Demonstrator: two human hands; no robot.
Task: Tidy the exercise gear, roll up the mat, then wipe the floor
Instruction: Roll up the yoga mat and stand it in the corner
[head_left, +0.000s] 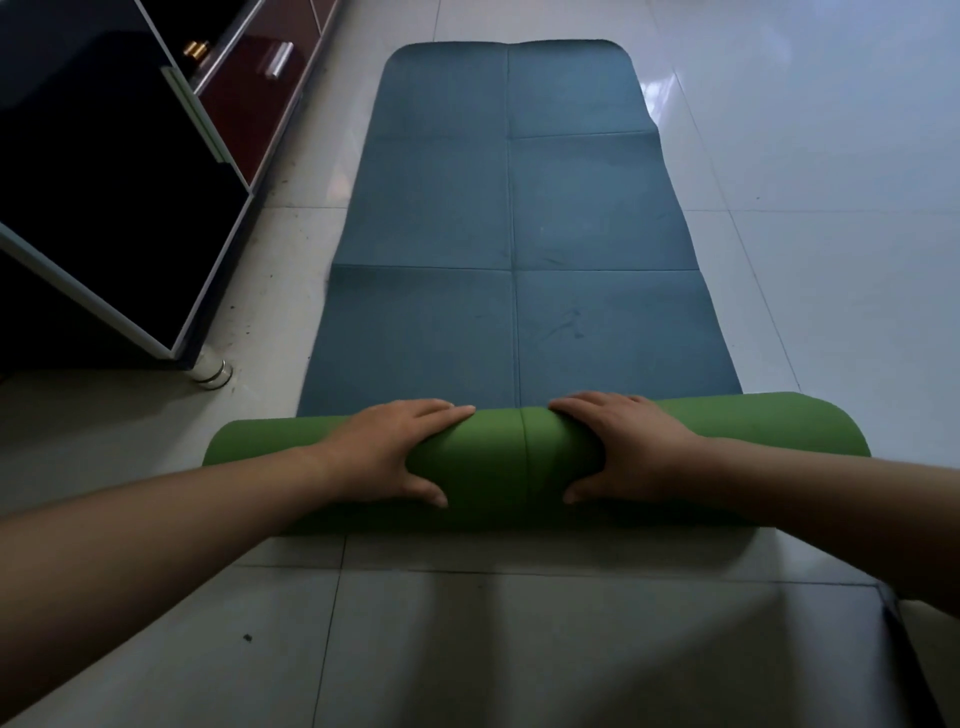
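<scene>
Hidden and cut-off parts:
- The cabinet (104, 182) in the upper left of the frame is cut off by the left and top edges. Its dark front shows no detail.
- A small brass-coloured part (197, 49) sits in a cabinet recess at the top left. It is too small to identify.
- A dark object (898, 639) in the lower right corner is cut off by the frame edge and cannot be identified.
- Both forearms enter from the lower corners and cover parts of the roll's near side.

Task item:
- The mat (514, 234) lies lengthwise up the centre of the frame, blue face up, with fold creases across it.
- Its near end is wound into a green roll (498, 467) across the lower middle of the frame (the rest is still flat).

Hands:
- The left hand (389, 452) grips the roll left of centre and the right hand (631, 447) right of centre.
- On each hand the fingers are pressed together and curved over the top of the roll, with the thumb spread apart on the near side.

Surface and room:
- The floor (831, 208) is pale glossy tile, with dark specks beside the cabinet.
- One metal cabinet foot (214, 371) stands on the tile at centre left.
- A broad shadow covers the bottom of the frame.
</scene>
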